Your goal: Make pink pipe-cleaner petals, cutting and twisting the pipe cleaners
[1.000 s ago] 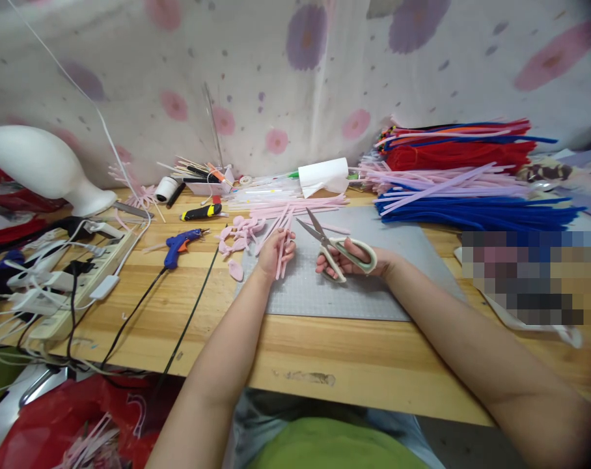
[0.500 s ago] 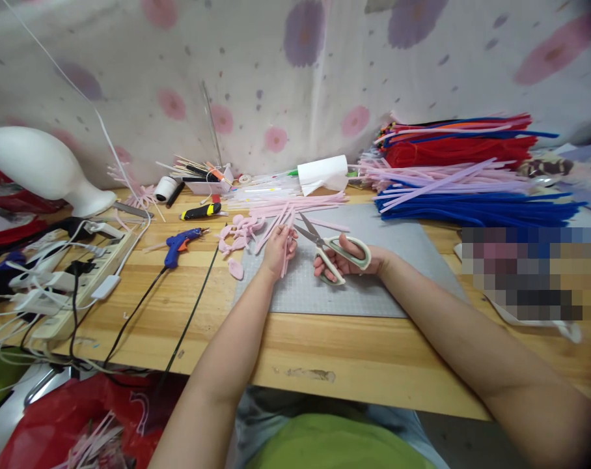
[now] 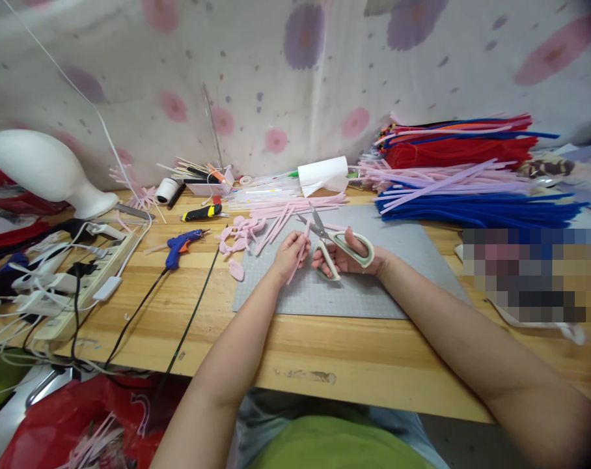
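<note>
- Head view, and it's the left hand point(image 3: 292, 254) first, fingers closed round a pink strip point(image 3: 307, 232), its upper end poking out above the fist, its lower end below!
- Across from it, the right hand point(image 3: 342, 259) has the scissors point(image 3: 322, 236) gripped by their pale handles, blades parted and aimed at the strip's upper end; whether metal touches strip, nobody can tell from here.
- All this above the grey mat point(image 3: 354, 299), laid flat on the wooden table point(image 3: 325, 345).
- Just beyond the left hand, loose strips point(image 3: 274, 228) slant over the mat's far left corner.
- Left of those, a cluster of pink loops point(image 3: 241, 231), with one petal point(image 3: 235, 270) lying apart, nearer the person.
- Further left, the blue glue gun point(image 3: 179, 246) rests on bare wood, the yellow-and-black cutter point(image 3: 201, 212) behind it.
- Far side now: a white roll point(image 3: 323, 174) lies behind the mat, and to its right sit red point(image 3: 456, 155), pink point(image 3: 432, 179) and blue bundles point(image 3: 476, 210), the blue nearest.
</note>
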`<action>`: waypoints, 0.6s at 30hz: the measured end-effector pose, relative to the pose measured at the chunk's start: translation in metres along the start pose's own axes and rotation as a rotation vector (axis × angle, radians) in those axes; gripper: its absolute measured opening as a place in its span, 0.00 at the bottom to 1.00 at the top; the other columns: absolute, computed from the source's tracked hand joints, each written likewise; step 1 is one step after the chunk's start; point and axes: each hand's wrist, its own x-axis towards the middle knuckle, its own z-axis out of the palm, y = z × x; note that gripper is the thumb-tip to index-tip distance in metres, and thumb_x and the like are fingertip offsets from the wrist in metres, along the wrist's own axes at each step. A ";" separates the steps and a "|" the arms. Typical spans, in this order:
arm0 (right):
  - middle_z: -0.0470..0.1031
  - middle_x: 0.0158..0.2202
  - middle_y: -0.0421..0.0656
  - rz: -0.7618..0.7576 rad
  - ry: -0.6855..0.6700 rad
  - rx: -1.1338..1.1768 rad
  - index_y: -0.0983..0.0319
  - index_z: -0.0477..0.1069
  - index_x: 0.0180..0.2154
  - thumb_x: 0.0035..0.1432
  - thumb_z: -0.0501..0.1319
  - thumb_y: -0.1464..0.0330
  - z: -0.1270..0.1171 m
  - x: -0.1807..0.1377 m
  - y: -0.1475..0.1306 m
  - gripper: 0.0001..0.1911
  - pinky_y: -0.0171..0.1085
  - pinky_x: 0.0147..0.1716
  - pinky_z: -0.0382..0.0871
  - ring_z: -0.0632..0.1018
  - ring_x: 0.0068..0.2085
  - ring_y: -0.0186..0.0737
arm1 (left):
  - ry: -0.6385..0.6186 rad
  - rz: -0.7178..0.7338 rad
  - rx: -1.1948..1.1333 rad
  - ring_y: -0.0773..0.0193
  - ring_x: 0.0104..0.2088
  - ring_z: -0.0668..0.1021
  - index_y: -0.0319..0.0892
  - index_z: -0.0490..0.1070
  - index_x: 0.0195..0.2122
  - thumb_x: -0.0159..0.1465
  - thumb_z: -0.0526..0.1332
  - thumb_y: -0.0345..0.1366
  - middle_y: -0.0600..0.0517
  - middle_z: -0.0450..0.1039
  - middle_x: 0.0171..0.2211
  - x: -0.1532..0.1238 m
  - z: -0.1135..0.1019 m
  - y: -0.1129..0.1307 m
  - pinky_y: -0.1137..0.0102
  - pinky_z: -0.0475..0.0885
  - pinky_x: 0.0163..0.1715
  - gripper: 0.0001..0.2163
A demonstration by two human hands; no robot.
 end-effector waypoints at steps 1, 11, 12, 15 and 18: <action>0.72 0.41 0.55 -0.001 0.001 0.009 0.68 0.68 0.43 0.44 0.37 0.37 -0.001 0.000 0.000 0.47 0.40 0.37 0.66 0.73 0.35 0.40 | -0.017 -0.006 0.004 0.78 0.14 0.60 0.41 0.59 0.27 0.52 0.61 0.46 0.58 0.60 0.21 0.000 0.002 0.000 0.80 0.54 0.09 0.14; 0.70 0.31 0.48 -0.138 -0.135 0.268 0.70 0.68 0.43 0.40 0.37 0.35 -0.003 0.007 0.007 0.50 0.43 0.40 0.65 0.72 0.32 0.40 | -0.181 -0.211 -0.016 0.78 0.13 0.57 0.41 0.57 0.29 0.53 0.60 0.42 0.61 0.53 0.19 -0.005 0.000 0.017 0.82 0.51 0.07 0.13; 0.70 0.30 0.47 -0.140 -0.121 0.280 0.69 0.68 0.43 0.40 0.37 0.35 -0.002 0.007 0.006 0.50 0.44 0.41 0.64 0.72 0.33 0.40 | -0.173 -0.214 -0.021 0.79 0.13 0.55 0.41 0.57 0.28 0.54 0.60 0.42 0.61 0.52 0.19 -0.005 -0.001 0.018 0.82 0.49 0.07 0.13; 0.70 0.32 0.48 -0.142 -0.086 0.295 0.68 0.67 0.43 0.42 0.39 0.35 0.000 0.007 0.004 0.48 0.45 0.44 0.62 0.72 0.34 0.41 | -0.160 -0.205 -0.028 0.80 0.13 0.52 0.41 0.57 0.28 0.55 0.59 0.42 0.60 0.53 0.20 -0.005 -0.001 0.018 0.82 0.43 0.09 0.13; 0.70 0.32 0.48 -0.141 -0.053 0.307 0.67 0.68 0.43 0.43 0.39 0.36 0.001 0.005 0.003 0.47 0.46 0.45 0.62 0.72 0.35 0.41 | -0.158 -0.191 -0.022 0.80 0.14 0.51 0.40 0.57 0.28 0.55 0.59 0.43 0.61 0.52 0.20 -0.004 0.000 0.018 0.82 0.42 0.11 0.13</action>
